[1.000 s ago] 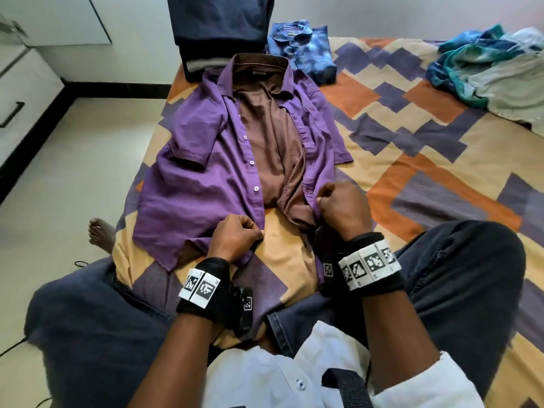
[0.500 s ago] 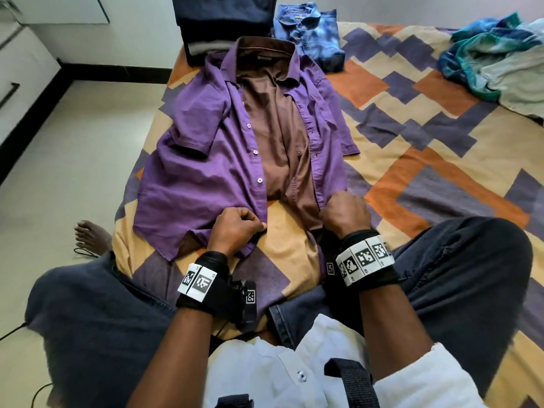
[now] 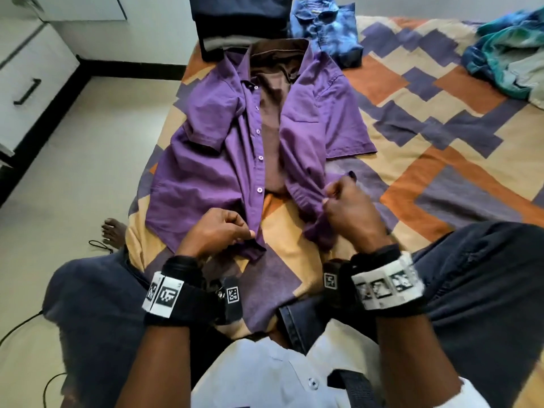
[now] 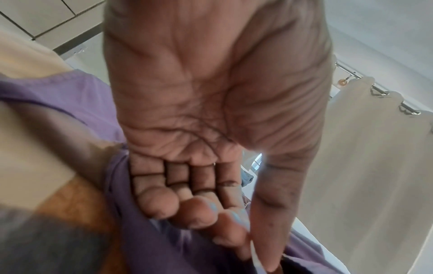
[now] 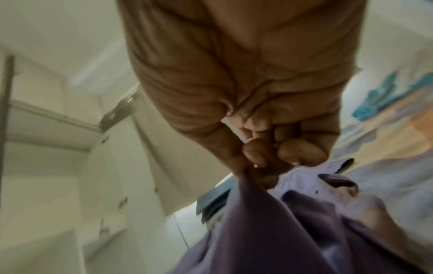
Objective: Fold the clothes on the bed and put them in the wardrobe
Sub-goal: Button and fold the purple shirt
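Both hands (image 3: 219, 231) (image 3: 350, 207) have lifted the purple shirt's (image 3: 206, 178) hem.

The person wore a white buttoned shirt (image 3: 265, 375), dark blue trousers (image 3: 485, 290), and black wrist straps (image 3: 388, 287) bearing white square-coded tags; a dark strap (image 3: 350, 387), possibly a harness, crossed the chest.

No readable text, brand or number anywhere; only black-and-white square marker codes on the wristbands (image 3: 164, 295) behind both gripping hands, not decodable as text.
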Demonstrator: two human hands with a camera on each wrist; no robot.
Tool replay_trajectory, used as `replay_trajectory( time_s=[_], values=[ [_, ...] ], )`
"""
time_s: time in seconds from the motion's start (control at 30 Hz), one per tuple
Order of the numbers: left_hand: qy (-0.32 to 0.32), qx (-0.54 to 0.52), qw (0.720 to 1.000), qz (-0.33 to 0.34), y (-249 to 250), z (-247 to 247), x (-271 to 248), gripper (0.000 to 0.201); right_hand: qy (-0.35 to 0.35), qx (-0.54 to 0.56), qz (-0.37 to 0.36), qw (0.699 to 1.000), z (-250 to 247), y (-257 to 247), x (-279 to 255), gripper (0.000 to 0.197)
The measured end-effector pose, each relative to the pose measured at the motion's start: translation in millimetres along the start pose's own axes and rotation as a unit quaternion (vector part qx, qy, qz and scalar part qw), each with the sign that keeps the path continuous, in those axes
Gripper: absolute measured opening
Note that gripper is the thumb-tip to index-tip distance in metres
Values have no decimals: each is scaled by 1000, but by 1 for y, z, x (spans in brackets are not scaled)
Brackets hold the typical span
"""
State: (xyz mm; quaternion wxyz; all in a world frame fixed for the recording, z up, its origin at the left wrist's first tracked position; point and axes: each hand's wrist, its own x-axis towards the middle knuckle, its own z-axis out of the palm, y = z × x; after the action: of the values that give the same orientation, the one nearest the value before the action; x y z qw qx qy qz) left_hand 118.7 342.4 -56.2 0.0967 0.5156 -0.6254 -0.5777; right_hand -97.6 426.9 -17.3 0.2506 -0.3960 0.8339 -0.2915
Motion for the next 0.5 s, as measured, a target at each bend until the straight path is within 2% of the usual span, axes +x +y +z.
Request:
replay_trajectory(
  time_s=[0.07, 0.1, 0.17, 0.2, 0.27, 0.3, 0.4, 0.5],
  values=[
    [3, -4, 1000, 7, 0, 4, 2, 20, 75, 97, -11, 992, -28, 6, 4, 14],
    [7, -9, 1000, 13, 1, 7, 5, 21, 129, 104, -4, 986, -45, 9, 7, 14],
    [18, -19, 999, 26, 6, 14, 11, 23, 223, 16, 62, 973, -74, 23, 15, 19],
    [22, -22, 999, 31, 9, 18, 12, 24, 241, -41, 109, 963, -85, 32, 18, 27],
    [27, -19, 999, 31, 13, 25, 17, 24, 227, -137, 175, 948, -92, 47, 23, 43],
    [28, -14, 999, 29, 14, 27, 19, 23, 225, -155, 176, 946, -91, 50, 25, 43],
    [36, 1, 999, 29, 15, 34, 24, 22, 226, -111, 97, 963, -79, 50, 33, 31],
    [42, 1, 999, 35, 19, 40, 24, 21, 156, -83, 96, 980, -66, 52, 36, 20]
  ],
)
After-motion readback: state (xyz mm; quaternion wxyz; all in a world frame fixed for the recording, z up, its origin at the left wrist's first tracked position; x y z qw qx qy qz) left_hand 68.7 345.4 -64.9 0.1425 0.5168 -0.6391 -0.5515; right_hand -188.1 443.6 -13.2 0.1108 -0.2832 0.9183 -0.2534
